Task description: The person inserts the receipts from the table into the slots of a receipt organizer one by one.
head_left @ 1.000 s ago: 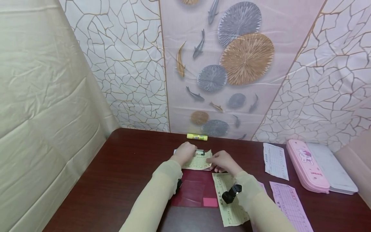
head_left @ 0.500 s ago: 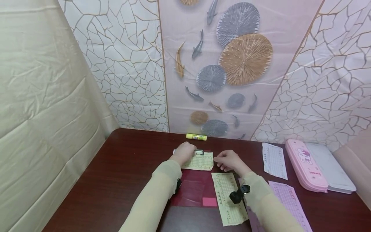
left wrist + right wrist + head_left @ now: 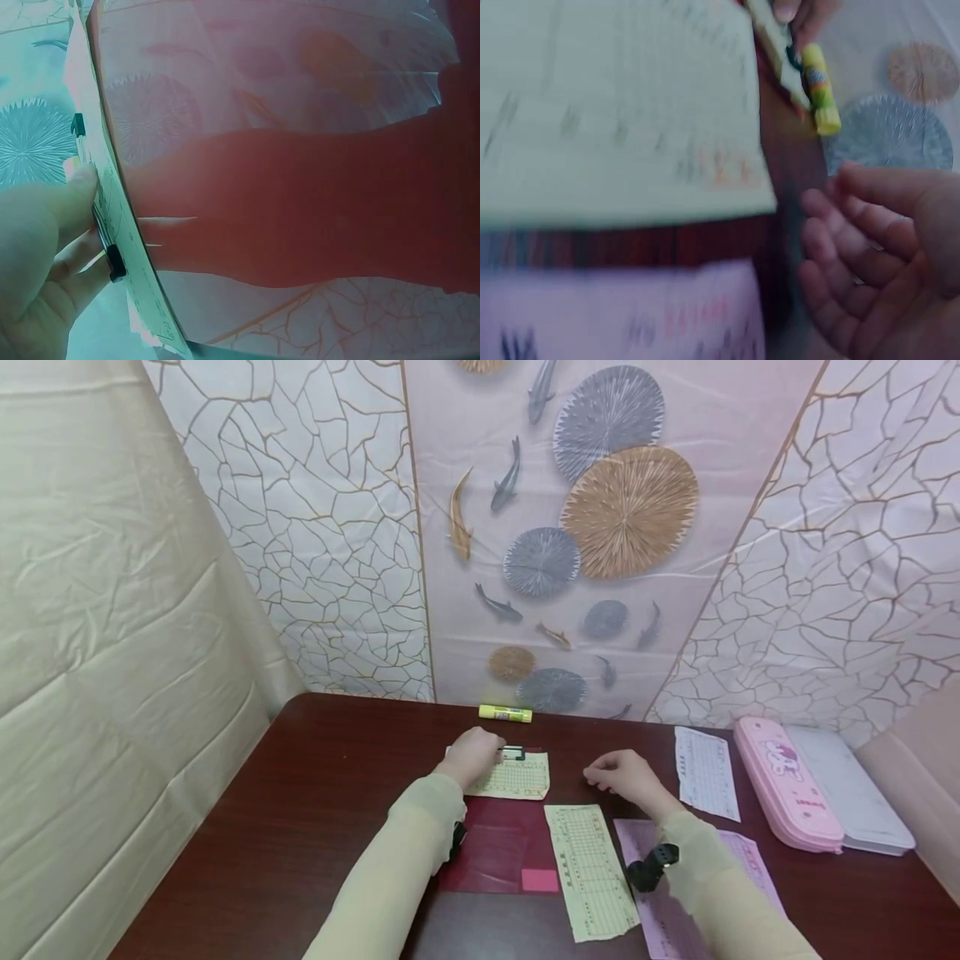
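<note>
At the top of a translucent dark red folder point(image 3: 495, 843), my left hand point(image 3: 472, 756) pinches a metal clip point(image 3: 105, 238) with dark ends, thumb on one side and fingers on the other in the left wrist view. A yellow printed form point(image 3: 521, 777) lies against that clip, crosswise at the folder's top edge. My right hand point(image 3: 624, 774) hovers to the right of this form with loosely bent fingers and nothing between them. Below that hand lie a second yellow form point(image 3: 588, 868) and a purple form point(image 3: 660, 910), partly covered by the right forearm.
A yellow glue stick point(image 3: 506, 713) lies at the table's back edge. At the right are a white form point(image 3: 707, 772), a pink pencil case point(image 3: 787, 785) and a flat pale case point(image 3: 851, 789). A patterned cloth point(image 3: 615, 610) hangs behind the table.
My right hand has let go of the yellow form's right edge and moved away to the right. That form now lies flatter. My left hand stays on the clip.
</note>
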The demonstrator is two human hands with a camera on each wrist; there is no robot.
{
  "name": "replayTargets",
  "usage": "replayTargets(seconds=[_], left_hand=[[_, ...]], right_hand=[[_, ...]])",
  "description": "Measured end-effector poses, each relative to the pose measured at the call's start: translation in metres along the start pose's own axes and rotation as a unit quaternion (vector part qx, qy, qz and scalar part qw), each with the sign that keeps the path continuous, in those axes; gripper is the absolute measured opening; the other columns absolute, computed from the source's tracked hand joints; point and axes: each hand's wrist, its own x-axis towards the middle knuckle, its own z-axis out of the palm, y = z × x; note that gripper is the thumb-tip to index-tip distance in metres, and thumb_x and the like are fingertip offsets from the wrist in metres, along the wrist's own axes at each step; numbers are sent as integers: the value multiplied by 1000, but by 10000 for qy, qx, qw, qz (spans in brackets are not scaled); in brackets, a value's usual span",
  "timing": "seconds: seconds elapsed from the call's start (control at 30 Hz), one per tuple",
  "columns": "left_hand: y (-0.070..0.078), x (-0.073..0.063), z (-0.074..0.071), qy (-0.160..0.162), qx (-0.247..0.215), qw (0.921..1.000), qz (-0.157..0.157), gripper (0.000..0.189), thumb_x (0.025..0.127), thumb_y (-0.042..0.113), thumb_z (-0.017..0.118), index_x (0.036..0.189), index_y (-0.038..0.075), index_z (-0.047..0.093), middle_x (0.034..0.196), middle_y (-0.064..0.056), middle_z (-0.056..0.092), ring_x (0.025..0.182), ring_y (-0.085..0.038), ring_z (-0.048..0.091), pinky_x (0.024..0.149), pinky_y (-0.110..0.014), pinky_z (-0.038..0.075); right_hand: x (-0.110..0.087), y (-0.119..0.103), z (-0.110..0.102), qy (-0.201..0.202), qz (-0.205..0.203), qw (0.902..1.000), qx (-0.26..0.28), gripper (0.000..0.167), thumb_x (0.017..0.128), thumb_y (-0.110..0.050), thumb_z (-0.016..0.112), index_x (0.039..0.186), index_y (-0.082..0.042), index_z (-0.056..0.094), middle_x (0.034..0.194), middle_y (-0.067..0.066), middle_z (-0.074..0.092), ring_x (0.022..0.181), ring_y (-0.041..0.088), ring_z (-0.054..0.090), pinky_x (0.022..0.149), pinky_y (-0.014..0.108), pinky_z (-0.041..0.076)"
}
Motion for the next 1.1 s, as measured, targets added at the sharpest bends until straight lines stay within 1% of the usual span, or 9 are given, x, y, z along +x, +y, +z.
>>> replayTargets(seconds=[0.13, 0.23, 0.37, 0.53, 0.67, 0.77, 0.93, 1.0, 1.1], left_hand=[[-1, 0, -1, -17, -92, 9999, -67, 20, 93, 23, 62, 109, 15, 71, 101, 2, 71, 99, -16, 64, 89, -31, 51], [-1, 0, -3, -8, -144, 9999, -85, 19, 93, 22, 62, 108, 15, 72, 101, 1, 71, 98, -16, 64, 88, -31, 51], [-1, 0, -4, 11, -187, 9998, -97, 18, 93, 21, 63, 106, 15, 72, 99, 1, 71, 96, -15, 65, 86, -30, 52], [-2, -1, -6, -48, -269, 9994, -194, 20, 93, 22, 62, 109, 15, 72, 101, 2, 71, 98, -14, 64, 87, -29, 52], [-1, -3, -6, -161, -343, 9988, -300, 21, 93, 23, 62, 110, 15, 71, 102, 2, 71, 98, -14, 64, 87, -30, 52], [-2, -4, -2, -198, -373, 9985, -347, 21, 93, 23, 63, 110, 16, 71, 102, 3, 71, 97, -13, 64, 86, -30, 52], [-3, -3, 4, -184, -405, 9986, -281, 22, 93, 24, 63, 112, 17, 71, 104, 3, 70, 98, -12, 64, 85, -29, 52], [-3, -3, 5, -182, -420, 9986, -259, 24, 93, 25, 62, 114, 18, 70, 106, 3, 70, 100, -13, 64, 85, -28, 52], [-2, -1, 5, -156, -420, 9987, -240, 24, 93, 25, 62, 115, 18, 70, 107, 3, 70, 101, -13, 64, 86, -28, 52]], right_hand=[[1, 11, -10, 443, -168, 9980, -417, 22, 90, -23, 64, 96, -4, 73, 85, 5, 71, 75, 15, 63, 67, 32, 50], [1, 19, -18, 608, -279, 9959, -606, 22, 90, -23, 65, 97, -4, 73, 86, 7, 71, 74, 15, 62, 67, 32, 49], [0, 29, -32, 634, -371, 9942, -781, 24, 90, -22, 65, 98, -1, 71, 93, 13, 70, 76, 17, 61, 68, 34, 50], [-4, 42, -52, 627, -299, 9942, -817, 26, 91, -20, 63, 102, 4, 68, 101, 20, 67, 81, 21, 60, 68, 34, 49], [-9, 56, -67, 557, -111, 9949, -838, 30, 91, -22, 62, 103, 5, 68, 98, 20, 68, 83, 23, 61, 68, 35, 49], [-10, 68, -73, 682, -15, 9926, -1001, 33, 92, -25, 62, 104, 6, 68, 98, 21, 68, 89, 31, 62, 74, 42, 49], [-12, 84, -78, 1245, -147, 9849, -1195, 31, 92, -24, 61, 103, 4, 69, 104, 25, 66, 102, 45, 58, 83, 53, 45], [-12, 88, -80, 1502, -323, 9798, -1279, 28, 92, -22, 61, 102, 3, 70, 104, 24, 67, 102, 45, 58, 84, 54, 44], [-10, 93, -85, 1760, -565, 9744, -1282, 25, 91, -16, 61, 101, 5, 69, 102, 26, 67, 100, 46, 58, 84, 53, 43]])
